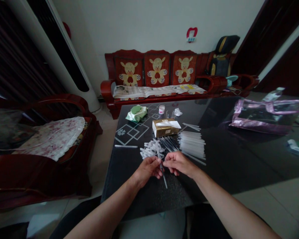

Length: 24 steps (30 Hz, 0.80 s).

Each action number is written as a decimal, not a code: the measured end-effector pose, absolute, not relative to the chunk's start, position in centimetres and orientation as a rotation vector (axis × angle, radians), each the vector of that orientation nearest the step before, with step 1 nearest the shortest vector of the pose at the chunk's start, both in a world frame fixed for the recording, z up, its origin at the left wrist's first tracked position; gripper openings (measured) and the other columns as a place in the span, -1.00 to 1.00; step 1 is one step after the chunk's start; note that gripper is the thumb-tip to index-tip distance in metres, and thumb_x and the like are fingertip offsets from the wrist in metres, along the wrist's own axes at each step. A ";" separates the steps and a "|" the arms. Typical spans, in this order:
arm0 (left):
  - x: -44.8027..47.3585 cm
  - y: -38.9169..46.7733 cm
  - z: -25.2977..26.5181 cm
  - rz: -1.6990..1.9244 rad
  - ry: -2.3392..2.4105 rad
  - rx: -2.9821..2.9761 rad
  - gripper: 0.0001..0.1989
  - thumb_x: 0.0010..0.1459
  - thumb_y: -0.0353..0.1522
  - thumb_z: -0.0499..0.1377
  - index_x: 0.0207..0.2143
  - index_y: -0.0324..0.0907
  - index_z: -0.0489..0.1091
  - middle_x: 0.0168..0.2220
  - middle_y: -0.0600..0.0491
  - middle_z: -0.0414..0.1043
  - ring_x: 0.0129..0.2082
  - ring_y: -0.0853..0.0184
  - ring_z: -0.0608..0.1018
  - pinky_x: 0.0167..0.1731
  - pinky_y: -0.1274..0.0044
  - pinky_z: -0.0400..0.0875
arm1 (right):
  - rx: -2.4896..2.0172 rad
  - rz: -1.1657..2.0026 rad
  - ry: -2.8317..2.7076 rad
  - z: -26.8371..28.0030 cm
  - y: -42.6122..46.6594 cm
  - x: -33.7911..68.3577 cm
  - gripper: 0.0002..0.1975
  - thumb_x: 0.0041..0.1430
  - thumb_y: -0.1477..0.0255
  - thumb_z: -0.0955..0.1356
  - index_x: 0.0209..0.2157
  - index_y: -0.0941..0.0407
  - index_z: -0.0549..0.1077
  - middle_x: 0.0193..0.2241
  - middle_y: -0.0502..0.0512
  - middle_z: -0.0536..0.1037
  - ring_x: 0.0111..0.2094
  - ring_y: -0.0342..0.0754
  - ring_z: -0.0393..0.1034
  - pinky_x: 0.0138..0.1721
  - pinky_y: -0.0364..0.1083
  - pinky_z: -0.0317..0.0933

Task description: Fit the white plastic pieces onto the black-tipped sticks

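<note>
A slim pen (165,182) with a pale lower end points down toward the table's near edge. My left hand (147,170) pinches it between thumb and fingers. The fingers of my right hand (179,164) are closed at the pen's middle, beside my left fingertips; exactly what they grip there is partly hidden. Just beyond my hands lies a heap of short white pen caps (150,148). Dark thin pen refills (168,142) are bunched to its right. Farther right, white pen barrels (192,144) lie side by side in a stack.
Behind the parts stands a tissue box (165,132). A green wipes pack (137,114), a small white cup (161,109) and a crumpled tissue (177,112) sit farther back. One pen (126,146) lies at left. A pink-edged clear bag (261,118) rests at right.
</note>
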<state>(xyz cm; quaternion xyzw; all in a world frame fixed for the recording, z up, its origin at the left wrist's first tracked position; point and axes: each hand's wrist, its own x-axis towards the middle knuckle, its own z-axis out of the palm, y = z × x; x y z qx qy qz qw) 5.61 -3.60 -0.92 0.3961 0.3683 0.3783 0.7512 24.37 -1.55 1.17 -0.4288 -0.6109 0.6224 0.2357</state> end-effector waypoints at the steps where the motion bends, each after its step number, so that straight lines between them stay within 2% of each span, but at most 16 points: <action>1: 5.4 -3.3 -1.0 0.874 0.826 0.839 -0.65 0.02 -0.13 0.25 -0.36 -0.27 0.37 -0.54 0.05 0.44 -0.64 0.46 0.47 -0.64 0.65 0.35 | -1.179 1.744 -1.745 1.3 -1.7 24.5 -0.68 0.00 0.18 0.40 -0.43 0.18 0.41 -0.69 -0.09 0.42 -0.75 -0.27 0.21 -0.75 -0.29 0.07; 4: 4.8 -2.7 -0.9 0.977 0.871 0.782 -0.66 0.01 -0.18 0.27 -0.31 -0.27 0.37 -0.53 0.04 0.46 -0.62 0.46 0.48 -0.62 0.65 0.36 | -1.159 1.894 -1.920 1.7 -2.2 24.6 -0.69 -0.11 0.23 0.47 -0.45 0.18 0.42 -0.66 -0.08 0.44 -0.70 -0.25 0.28 -0.69 -0.27 0.16; 7: 4.7 -2.7 -0.8 0.996 0.870 0.764 -0.69 0.02 -0.21 0.27 -0.30 -0.27 0.37 -0.50 0.01 0.49 -0.62 0.47 0.47 -0.63 0.67 0.34 | -1.163 1.873 -2.014 1.8 -2.8 23.9 -0.73 -0.14 0.28 0.48 -0.51 0.17 0.42 -0.68 -0.10 0.41 -0.69 -0.25 0.27 -0.70 -0.28 0.13; 12: 5.0 -3.3 -0.7 0.897 0.804 0.722 -0.73 0.00 -0.24 0.30 -0.40 -0.28 0.39 -0.54 0.04 0.45 -0.62 0.47 0.47 -0.65 0.67 0.33 | -1.246 1.443 -1.988 1.6 -2.4 23.4 -0.69 0.00 0.22 0.40 -0.61 0.16 0.38 -0.77 -0.12 0.32 -0.76 -0.28 0.14 -0.73 -0.28 -0.02; 17: 4.7 -2.7 -0.3 0.981 0.834 0.596 -0.80 0.01 -0.34 0.31 -0.42 -0.31 0.41 -0.52 0.04 0.45 -0.59 0.50 0.48 -0.57 0.68 0.40 | -1.380 1.289 -1.885 1.0 -0.2 26.6 -0.69 0.09 0.19 0.32 -0.54 0.14 0.38 -0.73 -0.09 0.37 -0.77 -0.24 0.17 -0.73 -0.25 0.02; 21: 4.1 -2.1 -0.1 1.054 0.865 0.546 -0.85 0.00 -0.41 0.30 -0.40 -0.30 0.39 -0.57 0.08 0.42 -0.60 0.48 0.49 -0.58 0.67 0.42 | -1.593 0.987 -1.919 0.1 0.4 28.7 -0.84 0.07 0.36 0.30 -0.52 0.13 0.39 -0.71 -0.06 0.41 -0.73 -0.20 0.23 -0.66 -0.21 0.06; 24: 4.0 -2.0 -0.1 1.056 0.878 0.558 -0.85 0.01 -0.43 0.29 -0.41 -0.30 0.37 -0.55 0.05 0.45 -0.58 0.46 0.51 -0.56 0.65 0.45 | -1.669 0.736 -2.141 -0.7 -0.1 28.4 -0.89 0.02 0.42 0.34 -0.54 0.13 0.44 -0.64 0.00 0.47 -0.58 -0.13 0.36 -0.51 -0.17 0.13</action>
